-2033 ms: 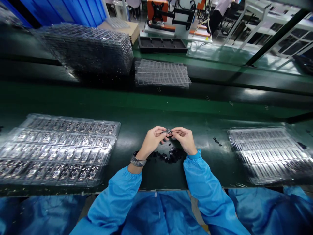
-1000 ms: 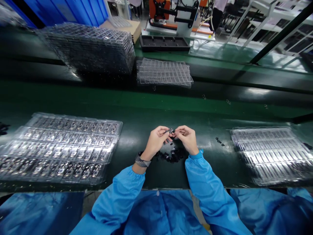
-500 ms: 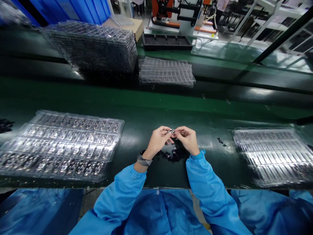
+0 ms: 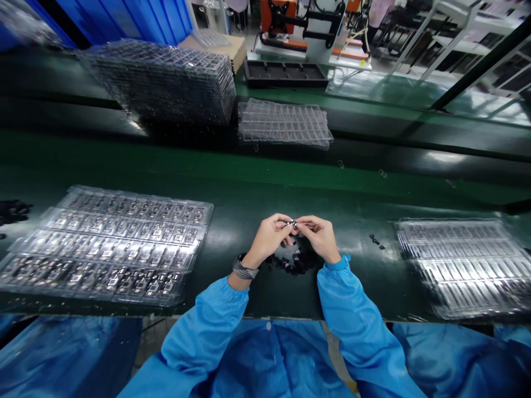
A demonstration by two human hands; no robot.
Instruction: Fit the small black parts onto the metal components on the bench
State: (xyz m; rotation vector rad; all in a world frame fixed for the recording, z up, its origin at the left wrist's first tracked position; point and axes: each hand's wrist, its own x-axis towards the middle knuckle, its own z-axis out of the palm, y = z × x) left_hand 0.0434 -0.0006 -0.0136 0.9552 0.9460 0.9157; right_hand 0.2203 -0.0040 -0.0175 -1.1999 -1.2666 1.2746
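Observation:
Between my fingertips is a small circuit board point(image 4: 292, 224) with shiny metal parts, pinched from both sides. My left hand point(image 4: 271, 237) grips its left end with thumb and fingers. On its right end the fingers of my right hand point(image 4: 317, 235) are closed. Beneath the hands lies a pile of small black parts point(image 4: 296, 262), partly covered by them. A few more black pieces point(image 4: 375, 240) rest on the table right of my right hand. To the left, clear plastic trays point(image 4: 124, 243) hold many small circuit boards in rows.
Clear trays point(image 4: 460, 260) with narrow slots lie at the right. Across the green table point(image 4: 232, 182), more clear trays point(image 4: 286, 122) sit beside a tall tray stack point(image 4: 166, 83) and a black divided tray point(image 4: 286, 74). Black parts point(image 4: 12, 211) lie at far left. Blue-clothed people are on both sides.
The view has shifted slightly. Both hands stay together over the black pile, still pinching the small board, with only slight finger movement.

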